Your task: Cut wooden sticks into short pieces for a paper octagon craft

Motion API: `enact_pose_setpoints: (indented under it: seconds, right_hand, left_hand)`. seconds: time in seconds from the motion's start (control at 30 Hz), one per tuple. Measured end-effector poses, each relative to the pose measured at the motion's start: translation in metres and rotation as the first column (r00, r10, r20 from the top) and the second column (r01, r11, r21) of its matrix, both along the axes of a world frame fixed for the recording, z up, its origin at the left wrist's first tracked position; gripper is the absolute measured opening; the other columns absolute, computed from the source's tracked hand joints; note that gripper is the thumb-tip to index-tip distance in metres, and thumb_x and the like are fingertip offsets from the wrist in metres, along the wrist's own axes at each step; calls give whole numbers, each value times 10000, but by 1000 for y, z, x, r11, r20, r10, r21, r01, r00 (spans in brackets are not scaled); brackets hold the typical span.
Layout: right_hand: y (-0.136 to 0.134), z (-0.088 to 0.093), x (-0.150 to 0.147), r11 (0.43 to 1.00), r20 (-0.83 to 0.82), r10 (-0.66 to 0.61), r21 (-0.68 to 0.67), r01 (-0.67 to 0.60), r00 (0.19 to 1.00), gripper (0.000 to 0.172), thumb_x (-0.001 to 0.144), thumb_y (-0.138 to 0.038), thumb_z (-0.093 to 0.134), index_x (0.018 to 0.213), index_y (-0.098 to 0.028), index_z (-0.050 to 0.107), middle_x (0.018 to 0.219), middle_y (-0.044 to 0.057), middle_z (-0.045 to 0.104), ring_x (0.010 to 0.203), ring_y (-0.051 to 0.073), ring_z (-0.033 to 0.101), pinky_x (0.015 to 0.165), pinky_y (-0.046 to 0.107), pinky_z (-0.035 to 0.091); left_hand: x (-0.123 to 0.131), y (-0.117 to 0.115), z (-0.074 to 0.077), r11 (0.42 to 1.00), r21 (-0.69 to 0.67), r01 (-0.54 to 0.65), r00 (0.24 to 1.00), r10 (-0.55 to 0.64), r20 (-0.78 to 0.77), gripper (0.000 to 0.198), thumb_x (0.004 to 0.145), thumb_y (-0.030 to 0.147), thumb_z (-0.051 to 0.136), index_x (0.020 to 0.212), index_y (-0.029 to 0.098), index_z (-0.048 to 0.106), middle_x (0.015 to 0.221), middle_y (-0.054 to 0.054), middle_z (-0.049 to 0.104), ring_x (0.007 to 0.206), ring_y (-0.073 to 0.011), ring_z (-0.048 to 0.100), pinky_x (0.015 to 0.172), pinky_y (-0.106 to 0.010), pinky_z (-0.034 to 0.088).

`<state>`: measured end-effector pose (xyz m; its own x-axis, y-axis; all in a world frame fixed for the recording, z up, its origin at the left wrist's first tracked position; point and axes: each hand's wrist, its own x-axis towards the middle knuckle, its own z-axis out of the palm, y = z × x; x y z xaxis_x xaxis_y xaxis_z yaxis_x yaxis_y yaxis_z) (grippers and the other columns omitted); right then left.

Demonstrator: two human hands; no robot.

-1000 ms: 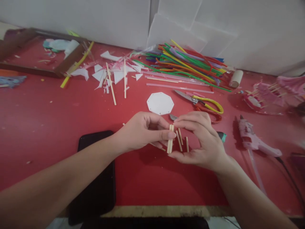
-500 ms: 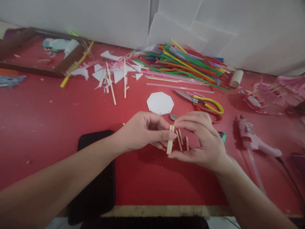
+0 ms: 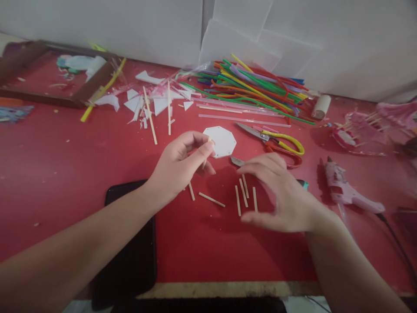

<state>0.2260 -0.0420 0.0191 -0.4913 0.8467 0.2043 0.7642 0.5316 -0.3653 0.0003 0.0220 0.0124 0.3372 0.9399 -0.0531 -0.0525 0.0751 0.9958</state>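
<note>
My left hand [image 3: 182, 163] pinches a short wooden stick [image 3: 204, 164], mostly hidden by the fingers, at the near left edge of a white octagonal piece [image 3: 221, 142]. My right hand [image 3: 276, 191] is open, thumb and fingers apart, over the table at centre right. Several short sticks [image 3: 238, 200] lie beside and between its fingertips. Another short stick [image 3: 211, 199] rests on the red table between the hands, and one more [image 3: 191, 191] is just below my left hand.
Scissors [image 3: 270, 138] and a cutter blade [image 3: 237, 161] lie beyond my right hand. A pink glue gun [image 3: 347, 187] is at right, a black phone [image 3: 130, 243] under my left forearm. Pipe cleaners [image 3: 257, 87], white scraps [image 3: 163, 102] and a brown frame [image 3: 42, 98] sit further back.
My left hand has moved up and left with a stick. My right hand has come away from the held sticks and opened; one more stick now lies on the table near it.
</note>
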Motion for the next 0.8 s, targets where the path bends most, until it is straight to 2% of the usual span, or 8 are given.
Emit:
enact_pose_setpoints:
  seconds: [0.07, 0.13, 0.3, 0.37, 0.5, 0.57, 0.7, 0.8]
  right_hand:
    - [5, -8, 8, 975, -4, -183, 126, 182, 983, 430, 811, -496, 629, 1106, -192, 554, 1052, 114, 609, 1012, 288, 554, 890, 483, 429]
    - [10, -19, 18, 937, 57, -321, 166, 308, 946, 341, 831, -450, 610, 1051, -193, 565, 996, 106, 608, 989, 294, 562, 839, 468, 445]
    - [14, -33, 30, 953, 169, -301, 73, 292, 939, 292, 839, -481, 605, 899, -198, 566, 861, 66, 594, 835, 258, 573, 746, 427, 462]
    - [12, -32, 24, 924, 96, -377, 101, 368, 921, 282, 858, -471, 588, 931, -201, 557, 875, 75, 613, 846, 268, 594, 734, 422, 471]
    - [2, -24, 3, 826, -271, -489, 161, 540, 829, 317, 868, -410, 599, 1105, -221, 506, 938, 73, 660, 828, 239, 651, 691, 368, 505]
    - [-5, -20, -8, 836, -374, -427, 184, 517, 823, 307, 876, -366, 588, 1136, -233, 494, 964, 67, 665, 819, 217, 660, 698, 350, 518]
    - [-15, -9, -25, 932, -280, -205, 238, 274, 938, 167, 896, -350, 536, 1023, -242, 524, 805, 24, 664, 644, 165, 628, 576, 289, 501]
    - [-16, -6, -31, 948, -237, -130, 254, 191, 963, 133, 902, -360, 525, 966, -245, 503, 708, -9, 651, 562, 133, 601, 519, 252, 479]
  left_hand:
    - [0, -1, 0, 996, 83, -13, 1000, 15, -26, 183, 889, 361, 610, 889, 194, 535, 824, 11, 641, 530, -62, 550, 505, -187, 444]
    - [-1, -3, -1, 989, 149, 8, 999, 0, -54, 170, 914, 356, 576, 898, 200, 512, 769, 10, 638, 542, -73, 516, 502, -189, 409]
    - [-4, -9, -1, 970, 225, 90, 974, -39, -223, 206, 979, 372, 443, 975, 199, 556, 738, 8, 554, 636, -104, 503, 598, -220, 407]
    - [-4, -11, 0, 962, 239, 135, 959, -66, -275, 252, 999, 371, 384, 979, 200, 569, 755, 8, 523, 657, -106, 493, 627, -222, 407]
    - [-3, -13, 0, 921, 281, 270, 921, -162, -354, 242, 1002, 340, 372, 942, 192, 554, 733, 12, 545, 639, -106, 500, 617, -216, 397]
    - [-2, -13, 0, 885, 307, 351, 897, -224, -380, 227, 993, 318, 390, 925, 188, 563, 695, 20, 549, 604, -101, 501, 595, -208, 395]
    - [-1, -14, 0, 854, 336, 396, 892, -271, -362, 163, 953, 251, 454, 878, 185, 582, 725, 14, 585, 658, -107, 550, 635, -196, 428]
    - [0, -14, 2, 851, 328, 411, 896, -311, -318, 104, 901, 152, 491, 881, 182, 588, 767, 12, 619, 690, -107, 578, 653, -185, 444]
